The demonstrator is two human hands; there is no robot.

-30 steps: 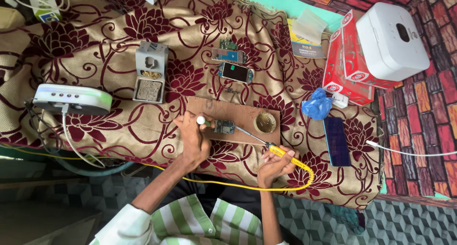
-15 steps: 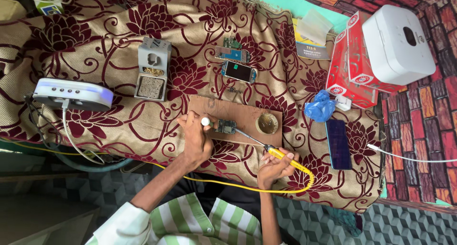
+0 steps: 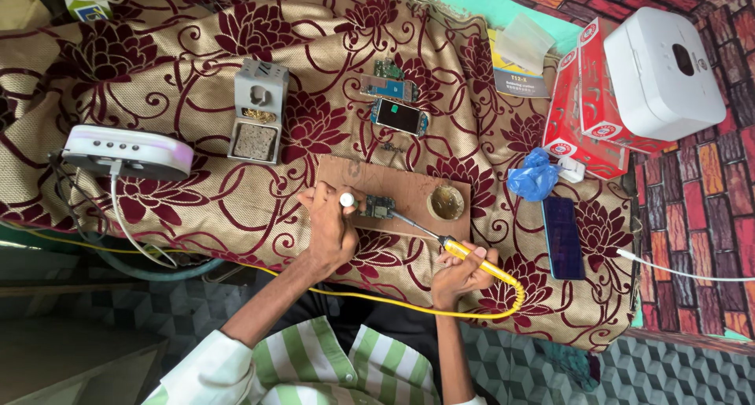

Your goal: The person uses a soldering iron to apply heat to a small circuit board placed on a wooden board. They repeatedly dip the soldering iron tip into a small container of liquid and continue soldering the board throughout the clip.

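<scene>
The right hand [image 3: 460,273] still grips the yellow soldering iron [image 3: 472,259], tip unmoved on the small circuit board [image 3: 378,208] atop the wooden board [image 3: 393,194]. The left hand [image 3: 329,228] stays closed, pinching a white-capped tool [image 3: 346,200] beside it.

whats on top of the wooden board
On the wooden board lie a small circuit board, touched by the soldering iron tip, and a round tin. The left hand covers its near-left corner.

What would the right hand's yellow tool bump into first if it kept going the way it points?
Probably the small circuit board on the wooden board. The right hand aims the soldering iron there; contact is unclear.
</scene>
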